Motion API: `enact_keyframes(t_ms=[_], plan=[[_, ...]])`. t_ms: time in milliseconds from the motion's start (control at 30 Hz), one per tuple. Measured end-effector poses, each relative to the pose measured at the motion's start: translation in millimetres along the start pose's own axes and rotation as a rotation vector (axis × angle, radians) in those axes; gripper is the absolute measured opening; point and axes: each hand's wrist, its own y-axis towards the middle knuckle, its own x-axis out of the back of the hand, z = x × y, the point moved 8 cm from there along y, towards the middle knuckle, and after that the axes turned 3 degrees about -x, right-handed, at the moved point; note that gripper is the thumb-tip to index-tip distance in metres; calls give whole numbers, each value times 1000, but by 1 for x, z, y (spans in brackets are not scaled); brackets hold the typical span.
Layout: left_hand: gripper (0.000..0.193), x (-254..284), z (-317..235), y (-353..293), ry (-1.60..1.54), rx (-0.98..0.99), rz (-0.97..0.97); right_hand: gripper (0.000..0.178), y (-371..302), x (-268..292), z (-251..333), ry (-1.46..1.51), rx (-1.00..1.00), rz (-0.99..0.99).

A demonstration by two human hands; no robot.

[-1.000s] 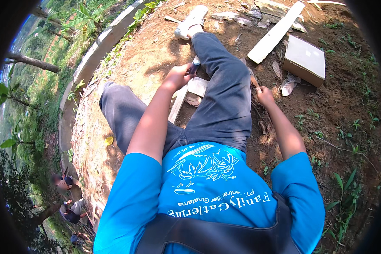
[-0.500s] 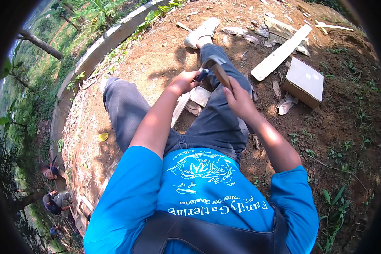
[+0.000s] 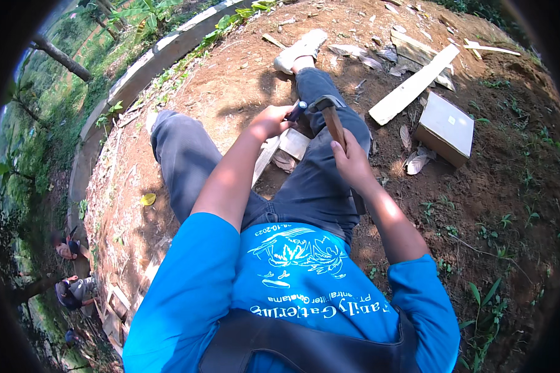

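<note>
My right hand [image 3: 353, 163] is closed around the wooden handle of a hammer [image 3: 333, 118]. Its metal head is raised over my right leg, just right of my left hand. My left hand [image 3: 272, 122] grips a hand tool with a dark blue handle [image 3: 297, 111], whose butt end points toward the hammer head. The tool's other end is hidden, so its kind cannot be told. Below my left hand, between my legs, a narrow wooden strip [image 3: 264, 160] and a small pale wood piece [image 3: 294, 143] lie on the ground.
A cardboard box [image 3: 445, 127] sits on the soil at the right, near a long pale plank [image 3: 414, 87] and more boards. Dry leaves [image 3: 420, 160] lie about. A low concrete wall [image 3: 149, 62] curves along the left. Other people [image 3: 74, 292] are at the far lower left.
The hammer head has shifted right, away from the blue-handled tool, and its handle stands more upright. My right forearm has moved slightly back; my left hand stays nearly in place.
</note>
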Motion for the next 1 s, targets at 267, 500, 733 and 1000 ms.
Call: enact_keyframes(t_ms=[267,500,733,1000], plan=[[26,9,13,-15,-36,9,-65,31,-41,129,127,607,456,-459],[24,0,7,14,79,-48,-29,41,0,37,25,122,225,-67],[27,4,22,-10,35,45,-46,36,-25,108,130,586,454,-384],[24,6,17,-10,21,-1,-46,35,-4,68,105,289,259,-100]])
